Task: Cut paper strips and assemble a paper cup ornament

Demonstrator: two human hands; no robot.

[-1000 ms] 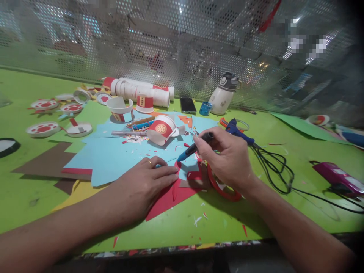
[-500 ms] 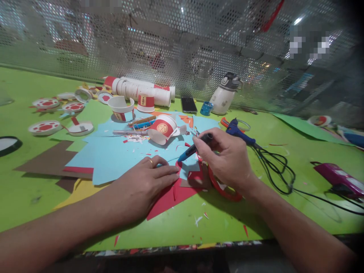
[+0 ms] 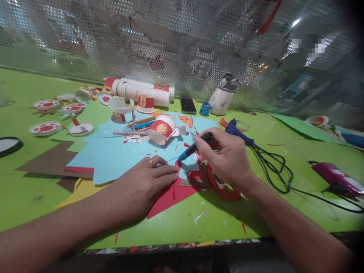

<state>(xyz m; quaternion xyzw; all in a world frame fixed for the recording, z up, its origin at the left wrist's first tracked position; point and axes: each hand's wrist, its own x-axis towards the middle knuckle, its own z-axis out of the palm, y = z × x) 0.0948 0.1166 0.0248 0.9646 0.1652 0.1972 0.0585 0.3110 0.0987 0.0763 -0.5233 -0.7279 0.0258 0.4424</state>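
My right hand is closed round a marker pen with a dark barrel and a blue front end. The pen slants down, its tip at a small rounded red paper piece. My left hand lies flat with fingers stretched out, their tips at that red piece. Under the left hand are red paper and light blue paper. Beside the right palm, partly hidden, rests a red ring-shaped thing. A cut red and white paper cup lies tipped over just beyond the hands.
Stacked paper cups, a phone, a blue jar and a white bottle stand at the back. A blue glue gun trails its black cord rightward. Several decorated discs lie left.
The view has shifted very slightly. Both hands and the marker pen stay almost in the same place on the paper.
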